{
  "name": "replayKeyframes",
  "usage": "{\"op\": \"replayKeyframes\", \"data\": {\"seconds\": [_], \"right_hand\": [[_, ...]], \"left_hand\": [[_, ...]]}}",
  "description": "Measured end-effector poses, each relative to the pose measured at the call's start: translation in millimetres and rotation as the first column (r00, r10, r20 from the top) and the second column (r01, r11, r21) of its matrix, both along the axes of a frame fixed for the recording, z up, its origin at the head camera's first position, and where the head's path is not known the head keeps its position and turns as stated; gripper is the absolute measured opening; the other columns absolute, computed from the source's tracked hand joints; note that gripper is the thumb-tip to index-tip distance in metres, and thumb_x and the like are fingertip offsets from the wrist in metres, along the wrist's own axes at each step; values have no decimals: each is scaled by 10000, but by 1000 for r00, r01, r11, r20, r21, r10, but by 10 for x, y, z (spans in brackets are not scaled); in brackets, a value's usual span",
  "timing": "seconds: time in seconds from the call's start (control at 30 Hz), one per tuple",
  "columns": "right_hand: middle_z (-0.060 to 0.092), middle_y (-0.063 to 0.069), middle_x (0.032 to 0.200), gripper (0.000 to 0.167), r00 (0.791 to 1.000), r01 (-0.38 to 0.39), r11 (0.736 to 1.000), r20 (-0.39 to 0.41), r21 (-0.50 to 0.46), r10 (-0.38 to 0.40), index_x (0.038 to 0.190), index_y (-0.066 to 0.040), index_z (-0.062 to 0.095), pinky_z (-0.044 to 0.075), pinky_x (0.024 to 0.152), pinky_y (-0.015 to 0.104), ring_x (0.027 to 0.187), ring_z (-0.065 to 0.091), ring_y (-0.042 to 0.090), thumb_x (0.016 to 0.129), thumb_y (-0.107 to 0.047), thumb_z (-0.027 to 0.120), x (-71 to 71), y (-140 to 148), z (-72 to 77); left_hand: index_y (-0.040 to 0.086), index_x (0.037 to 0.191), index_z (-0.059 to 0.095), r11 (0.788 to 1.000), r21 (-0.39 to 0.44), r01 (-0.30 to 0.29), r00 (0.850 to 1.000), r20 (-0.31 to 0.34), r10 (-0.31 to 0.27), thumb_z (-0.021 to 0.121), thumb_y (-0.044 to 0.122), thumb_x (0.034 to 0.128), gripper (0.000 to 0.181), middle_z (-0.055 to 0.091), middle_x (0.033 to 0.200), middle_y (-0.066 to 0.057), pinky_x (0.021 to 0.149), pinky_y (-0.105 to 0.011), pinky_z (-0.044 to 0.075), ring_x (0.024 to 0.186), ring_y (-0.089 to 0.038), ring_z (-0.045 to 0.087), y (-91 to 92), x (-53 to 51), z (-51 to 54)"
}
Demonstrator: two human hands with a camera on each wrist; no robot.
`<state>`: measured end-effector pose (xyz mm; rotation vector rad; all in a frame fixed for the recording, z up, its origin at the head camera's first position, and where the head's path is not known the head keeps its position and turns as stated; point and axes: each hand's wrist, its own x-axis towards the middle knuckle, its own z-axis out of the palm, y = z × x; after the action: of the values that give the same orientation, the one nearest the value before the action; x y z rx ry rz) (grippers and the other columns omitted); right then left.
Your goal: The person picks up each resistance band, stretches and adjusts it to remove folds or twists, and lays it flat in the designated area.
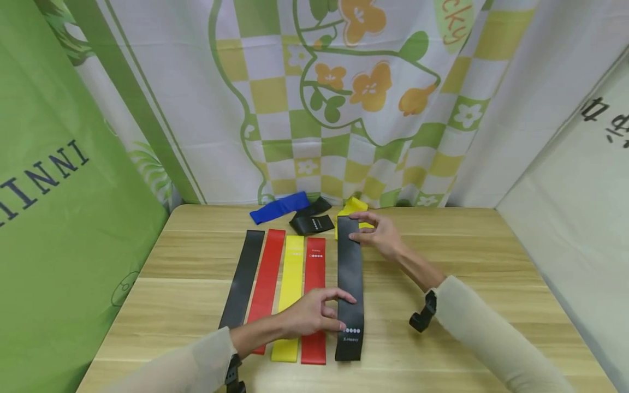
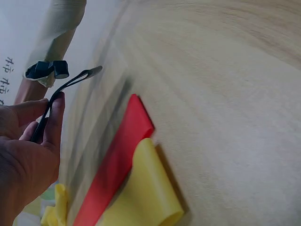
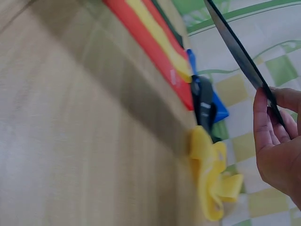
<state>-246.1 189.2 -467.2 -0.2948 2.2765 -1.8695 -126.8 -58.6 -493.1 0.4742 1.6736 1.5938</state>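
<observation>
A black resistance band (image 1: pixel 350 273) marked X-Heavy is stretched out flat between both hands, raised off the table in the wrist views. My left hand (image 1: pixel 312 314) pinches its near part by the left edge, between thumb and fingers (image 2: pixel 56 120). At the far end, my right hand (image 1: pixel 383 237) pinches the right edge. To the left lie a red band (image 1: pixel 314 273), a yellow band (image 1: pixel 291 273), another red band (image 1: pixel 267 273) and another black band (image 1: pixel 243 278), side by side. My left hand and forearm cover parts of these.
Along the table's back edge lie a crumpled blue band (image 1: pixel 280 207), a folded black band (image 1: pixel 314 222) and a crumpled yellow band (image 3: pixel 207 169). A patterned curtain (image 1: pixel 344 136) hangs behind the wooden table (image 1: pixel 442 327). Green fabric (image 1: pixel 64 180) stands at the left.
</observation>
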Motion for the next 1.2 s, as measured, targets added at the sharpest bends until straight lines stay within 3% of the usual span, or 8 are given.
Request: {"op": "replayKeyframes", "data": {"seconds": [0.1,0.23,0.37,0.6,0.8,1.0,1.2], "right_hand": [[507,264,1414,563,1000,-14,1000,10,-5,14,1415,40,608,636,744,275,911,708,120,889,36,810,5,-21,-134],[486,255,1391,562,998,-44,998,42,-34,45,1423,57,586,637,737,277,902,712,123,899,63,790,12,-51,-285],[488,258,1364,564,997,-58,997,55,-45,61,1426,71,571,637,723,283,867,703,138,901,89,776,26,-90,-407],[511,290,1373,549,998,-47,999,52,-5,48,1415,53,589,617,690,248,832,688,155,897,118,763,44,-145,-575],[523,298,1344,537,998,-50,998,28,33,50,1407,64,590,614,669,244,847,674,153,898,154,739,36,-175,-648],[595,295,1329,511,998,-34,988,-38,148,40,1380,65,622,606,708,248,1012,702,327,893,135,758,28,-204,-635],[682,261,1295,480,990,-23,960,-129,279,61,1342,48,663,615,902,419,1103,693,392,885,68,805,-1,-207,-625]], "left_hand": [[156,1356,661,1000,-29,-5,999,36,6,749,-52,944,470,704,950,-62,664,-205,523,692,-163,655,5,22,-48],[137,1360,651,997,-71,-29,994,107,37,736,-77,943,476,745,1097,-98,772,-285,628,821,-209,746,12,43,-97],[151,1372,639,989,-141,-35,992,114,51,742,-90,933,512,774,963,-158,752,-307,635,788,-227,742,18,60,-156],[208,1352,653,960,-280,-12,999,-43,0,811,-28,899,535,712,833,-102,600,-238,470,680,-184,643,7,88,-150],[175,1383,641,955,-297,13,992,-116,-49,833,-5,888,560,624,953,-73,595,-220,450,705,-147,627,-13,63,-160],[174,1422,632,935,-351,51,965,-222,-136,861,65,884,595,591,964,7,654,-194,510,771,-81,665,-24,10,-199],[100,1466,619,930,-361,62,952,-259,-164,863,61,883,633,629,835,23,604,-184,495,677,-78,678,-2,5,-195]]}}
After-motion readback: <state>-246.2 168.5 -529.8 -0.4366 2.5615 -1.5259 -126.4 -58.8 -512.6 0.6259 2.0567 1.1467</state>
